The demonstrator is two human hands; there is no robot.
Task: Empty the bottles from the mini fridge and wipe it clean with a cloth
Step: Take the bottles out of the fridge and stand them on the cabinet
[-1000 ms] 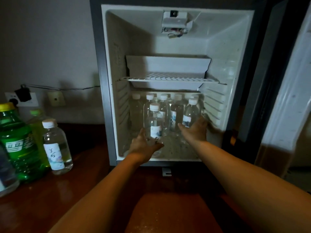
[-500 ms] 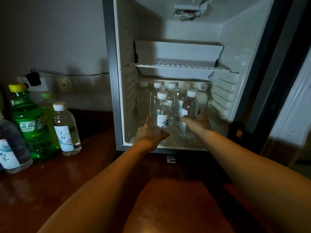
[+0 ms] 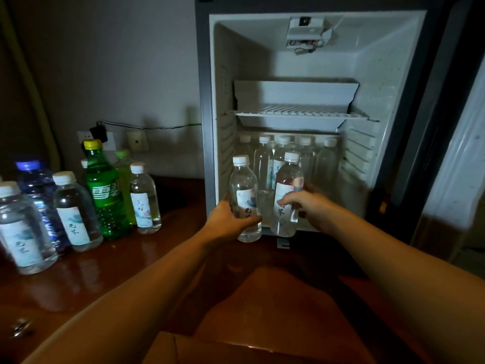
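Gripping one water bottle (image 3: 245, 198) in my left hand (image 3: 228, 222) and another (image 3: 287, 195) in my right hand (image 3: 308, 207), I hold both upright at the mini fridge (image 3: 225, 101) opening in mid-frame, two per trip to empty it faster.

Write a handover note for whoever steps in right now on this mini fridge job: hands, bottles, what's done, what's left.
Left hand: gripping a clear plastic water bottle with a white cap at the fridge's front edge.
Right hand: gripping a second clear white-capped bottle beside it.
Open white-lined mini fridge: about five more clear bottles in the back row under the white wire shelf.
Done: several bottles, including a green soda bottle, stand on the brown wooden counter to the left.
Left: set these two down, remove the rest, wipe the inside. No cloth in view.
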